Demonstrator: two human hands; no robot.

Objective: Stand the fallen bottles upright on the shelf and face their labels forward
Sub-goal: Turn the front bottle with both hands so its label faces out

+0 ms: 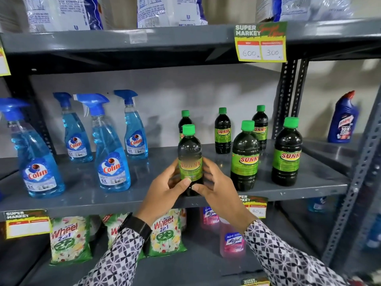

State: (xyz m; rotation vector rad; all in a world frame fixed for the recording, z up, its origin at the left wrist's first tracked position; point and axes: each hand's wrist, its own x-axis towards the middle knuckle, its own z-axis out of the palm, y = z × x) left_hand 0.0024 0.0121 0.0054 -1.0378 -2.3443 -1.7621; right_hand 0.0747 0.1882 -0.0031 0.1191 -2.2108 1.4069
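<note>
A dark Sunny bottle [189, 149] with a green cap stands upright near the front edge of the grey middle shelf [82, 195], its green label facing me. My left hand [165, 193] wraps its lower left side and my right hand [214, 184] wraps its lower right side, thumbs meeting on the front. Two more Sunny bottles [245, 157] [287, 153] stand upright to the right in the front row, labels forward. Behind them stand three others [222, 131] [260, 126] [185, 120], one partly hidden by the held bottle.
Several blue Colin spray bottles [111, 149] stand on the left of the same shelf. A blue Harpic bottle [343, 118] stands on the neighbouring shelf at right. Detergent bags [68, 238] and pink Lizol bottles [232, 238] fill the shelf below. Price tags [260, 42] hang from shelf edges.
</note>
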